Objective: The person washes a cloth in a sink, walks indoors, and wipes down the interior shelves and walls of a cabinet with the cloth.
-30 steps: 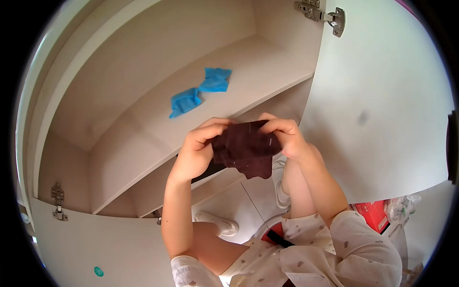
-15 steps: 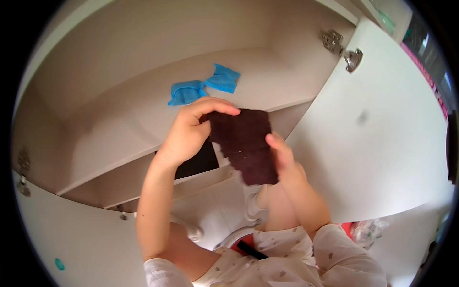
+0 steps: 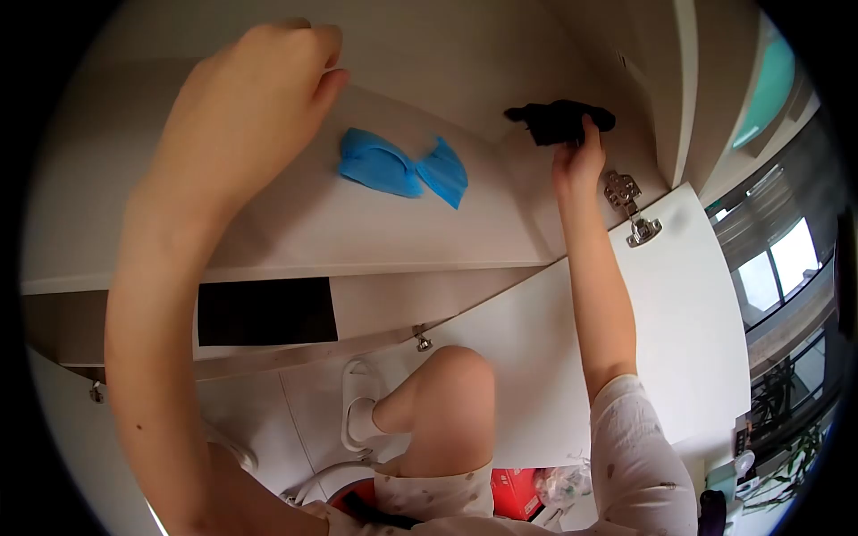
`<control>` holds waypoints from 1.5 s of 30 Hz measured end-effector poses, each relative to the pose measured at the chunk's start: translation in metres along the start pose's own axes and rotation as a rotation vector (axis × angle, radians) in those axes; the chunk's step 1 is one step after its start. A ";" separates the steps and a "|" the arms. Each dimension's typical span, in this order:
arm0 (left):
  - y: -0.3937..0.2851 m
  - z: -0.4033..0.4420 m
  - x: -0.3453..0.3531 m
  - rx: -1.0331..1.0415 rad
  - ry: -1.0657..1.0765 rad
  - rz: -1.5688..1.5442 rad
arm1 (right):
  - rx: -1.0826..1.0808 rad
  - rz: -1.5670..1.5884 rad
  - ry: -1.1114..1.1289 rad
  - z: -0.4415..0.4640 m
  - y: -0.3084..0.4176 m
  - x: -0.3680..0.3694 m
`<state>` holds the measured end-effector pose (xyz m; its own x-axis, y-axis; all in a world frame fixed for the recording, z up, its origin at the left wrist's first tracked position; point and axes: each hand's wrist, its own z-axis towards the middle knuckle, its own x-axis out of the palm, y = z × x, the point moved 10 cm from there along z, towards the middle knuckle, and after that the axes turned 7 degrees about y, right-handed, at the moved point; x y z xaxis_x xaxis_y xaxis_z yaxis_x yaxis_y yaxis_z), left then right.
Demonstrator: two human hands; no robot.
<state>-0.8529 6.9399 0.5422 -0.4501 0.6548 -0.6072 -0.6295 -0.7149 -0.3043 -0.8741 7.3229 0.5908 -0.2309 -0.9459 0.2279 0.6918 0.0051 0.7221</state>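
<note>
My right hand [image 3: 581,165] grips a dark cloth [image 3: 559,121], bunched up, at the right inner side wall of the cabinet. My left hand [image 3: 268,98] is raised at the upper left inside the cabinet, its fingers curled closed. Its palm side is turned away, so whatever it may hold is hidden. Between my hands, two pieces of blue cloth [image 3: 384,163] lie side by side on the shelf [image 3: 375,241], their ends touching.
The white right door [image 3: 536,357] stands open on metal hinges [image 3: 630,210]. A black panel [image 3: 266,311] sits in the lower compartment. Below are a white slipper [image 3: 355,406] on my foot, a red box [image 3: 516,491] and a clear plastic bag [image 3: 563,485].
The dark cloth, spread between both hands before, is now bunched in my right hand at the right wall. My left hand has let go and moved up and left. The view has shifted.
</note>
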 end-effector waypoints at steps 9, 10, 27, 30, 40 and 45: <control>0.013 0.001 0.009 -0.006 0.106 0.091 | -0.282 -0.963 -0.609 0.084 0.017 -0.012; 0.010 0.000 0.014 0.000 0.175 0.116 | -0.284 -0.960 -0.606 0.091 0.010 -0.014; -0.011 -0.016 0.046 0.173 0.369 0.035 | -0.919 -1.337 -0.317 0.058 -0.004 0.177; -0.008 -0.017 0.043 0.162 0.369 0.035 | -1.081 -1.317 -0.216 0.042 -0.011 0.223; -0.006 -0.015 0.045 0.157 0.399 0.041 | -1.713 -1.465 0.578 -0.056 -0.043 0.456; -0.002 -0.018 0.042 0.150 0.396 0.037 | -1.479 -1.589 0.795 -0.031 -0.039 0.436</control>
<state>-0.8593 6.9649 0.5044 -0.2150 0.4635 -0.8596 -0.7156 -0.6737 -0.1843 -0.9808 6.9000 0.6423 -0.9386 0.1422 -0.3144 0.2318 -0.4153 -0.8797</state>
